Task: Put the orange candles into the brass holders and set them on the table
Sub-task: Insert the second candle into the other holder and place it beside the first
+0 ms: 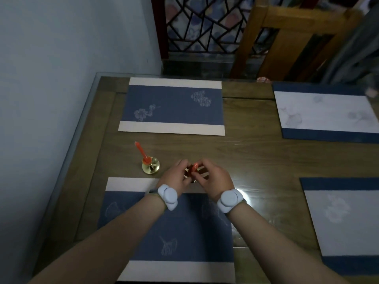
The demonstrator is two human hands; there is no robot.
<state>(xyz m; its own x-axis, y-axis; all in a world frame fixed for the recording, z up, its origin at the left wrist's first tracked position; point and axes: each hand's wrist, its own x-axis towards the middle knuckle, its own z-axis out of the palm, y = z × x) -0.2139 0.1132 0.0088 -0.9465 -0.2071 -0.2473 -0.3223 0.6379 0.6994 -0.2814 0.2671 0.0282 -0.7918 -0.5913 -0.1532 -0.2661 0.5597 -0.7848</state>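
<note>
Orange candle point(194, 168) sits pinched between both hands, only its upper part showing above the fingers. Left hand point(174, 177) and right hand point(213, 179) are closed in together around it, fingertips meeting at the stem. Second brass holder point(189, 175) is mostly hidden under the hands; only a dark ring and a bit of rim show, so can't tell if the candle is seated in it.

Left of the grip, near but apart: first brass holder point(150, 167) on bare wood table point(256, 156), its orange candle point(141, 151) tilted up-left, not upright.

Just behind the wrists, toward the person: near placemat point(174, 228), its pale far edge touching the hand zone. Beyond the grip: far placemat point(174, 105), with an open strip of bare wood between. Right of the grip: open wood, then two light placemats point(328, 111) well apart.

Table's left edge runs along the wall point(51, 99), past the first holder. Chair point(287, 37) stands beyond the far edge.
</note>
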